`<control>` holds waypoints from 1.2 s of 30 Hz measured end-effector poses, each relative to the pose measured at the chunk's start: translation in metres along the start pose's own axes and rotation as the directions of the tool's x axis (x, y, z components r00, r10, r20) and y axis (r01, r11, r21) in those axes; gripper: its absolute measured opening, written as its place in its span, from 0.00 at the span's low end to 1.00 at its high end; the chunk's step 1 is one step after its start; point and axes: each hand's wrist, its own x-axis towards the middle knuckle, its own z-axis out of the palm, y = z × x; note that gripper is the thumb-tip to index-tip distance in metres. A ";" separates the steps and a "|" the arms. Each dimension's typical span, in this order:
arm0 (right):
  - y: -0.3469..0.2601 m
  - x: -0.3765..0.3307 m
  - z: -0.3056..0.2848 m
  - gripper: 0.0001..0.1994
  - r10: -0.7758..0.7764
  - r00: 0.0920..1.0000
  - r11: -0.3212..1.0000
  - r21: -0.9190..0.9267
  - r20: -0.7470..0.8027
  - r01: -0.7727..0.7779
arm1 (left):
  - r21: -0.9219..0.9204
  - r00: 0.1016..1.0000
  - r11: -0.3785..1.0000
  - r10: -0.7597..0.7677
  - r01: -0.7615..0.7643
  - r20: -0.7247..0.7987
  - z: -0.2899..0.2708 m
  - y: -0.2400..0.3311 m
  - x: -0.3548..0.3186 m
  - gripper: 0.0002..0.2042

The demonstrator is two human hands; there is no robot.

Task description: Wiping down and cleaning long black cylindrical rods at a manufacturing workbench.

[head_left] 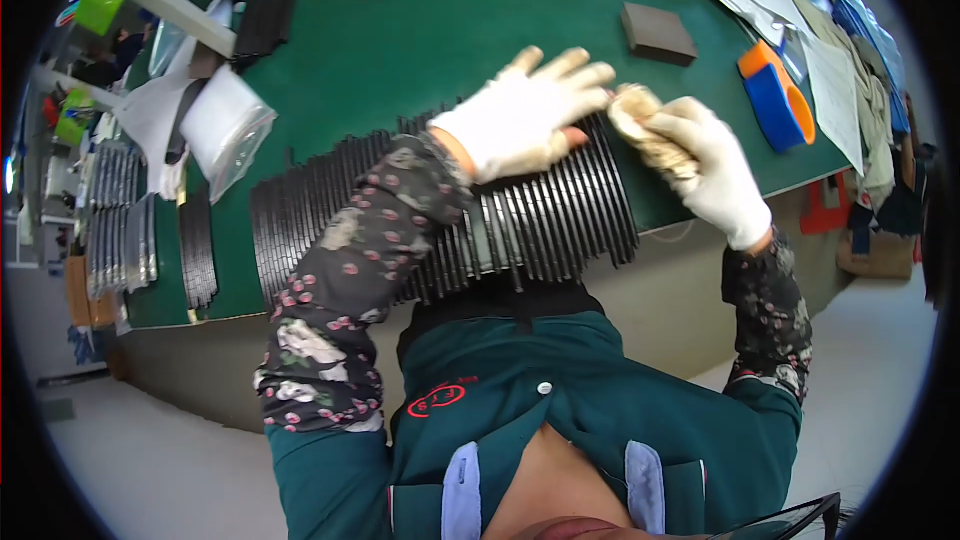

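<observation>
Left hand (528, 112) lay flat, fingers spread, on row of black strips (440, 215) along near edge of green table (400, 50). Right hand (705, 165) was clenched around crumpled cloth (640, 125), touching strips' right end. Forearm hid the row's middle; cloth partly hidden in the fist.

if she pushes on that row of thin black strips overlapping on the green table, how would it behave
The black strips look thin, flat and stiff, so each probably slides rather than bends. Laid overlapping like shingles under the left hand, a sideways push would likely fan or shift several at once. They seem light; the green table may grip them slightly.
</observation>
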 end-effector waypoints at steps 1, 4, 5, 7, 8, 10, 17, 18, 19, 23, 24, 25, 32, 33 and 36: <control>0.005 -0.003 0.005 0.27 0.057 0.991 0.996 0.062 0.117 -0.064 | 0.011 1.000 1.000 -0.016 0.016 -0.010 -0.001 -0.006 0.001 0.26; 0.010 -0.009 0.010 0.28 0.104 0.973 0.984 0.121 0.205 -0.130 | 0.062 0.999 0.998 -0.017 0.014 0.052 0.010 -0.017 -0.005 0.25; 0.011 -0.009 0.011 0.26 0.128 0.972 0.977 0.143 0.197 -0.158 | 0.094 0.998 0.996 -0.013 0.007 0.069 0.014 -0.017 -0.006 0.25; 0.003 -0.004 0.016 0.25 0.157 0.978 0.979 0.108 0.135 -0.172 | 0.081 0.998 0.997 -0.019 0.014 0.067 0.015 -0.017 -0.006 0.24; -0.002 -0.002 0.019 0.24 0.181 0.981 0.979 0.077 0.067 -0.186 | 0.071 0.997 0.997 -0.024 0.019 0.067 0.014 -0.015 -0.006 0.24; -0.009 -0.001 0.023 0.23 0.153 0.987 0.987 -0.045 0.048 -0.151 | 0.069 0.997 0.997 -0.035 0.030 0.071 0.016 -0.013 -0.005 0.24; -0.030 0.018 0.017 0.20 -0.142 0.990 0.986 0.089 -0.008 0.142 | 0.065 0.995 0.996 -0.072 0.067 0.064 0.019 -0.013 -0.003 0.23; -0.041 0.022 0.026 0.20 -0.224 0.975 0.971 0.084 0.009 0.222 | 0.130 0.997 0.991 -0.039 0.030 0.067 0.019 -0.016 -0.002 0.23; -0.051 0.025 0.037 0.20 -0.294 0.955 0.953 0.080 0.026 0.292 | 0.188 0.997 0.982 0.001 -0.016 0.076 0.023 -0.018 0.000 0.23; -0.072 0.023 0.045 0.12 -0.419 0.833 0.904 0.252 0.362 0.345 | 0.129 0.997 0.991 -0.048 0.039 0.065 0.015 -0.013 -0.002 0.22; -0.084 0.025 0.032 0.12 -0.334 0.742 0.905 0.417 0.582 0.080 | 0.136 0.999 0.990 -0.035 0.030 0.033 0.020 -0.015 -0.003 0.21; -0.091 0.025 0.023 0.12 -0.280 0.579 0.848 0.480 0.765 -0.224 | 0.136 0.999 0.990 -0.035 0.031 0.031 0.021 -0.015 -0.001 0.21; -0.061 0.041 0.059 0.19 -0.442 0.865 0.897 0.120 0.238 0.426 | 0.208 0.998 0.978 -0.001 -0.011 0.060 0.027 -0.023 0.005 0.22; -0.068 0.031 0.060 0.21 -0.503 0.829 0.864 0.127 0.244 0.487 | 0.175 0.996 0.984 -0.050 0.037 0.070 0.023 -0.016 0.003 0.22; -0.084 0.018 0.037 0.12 -0.426 0.671 0.806 0.592 0.607 -0.024 | 0.155 0.996 0.987 -0.060 0.049 0.066 0.018 -0.012 0.001 0.23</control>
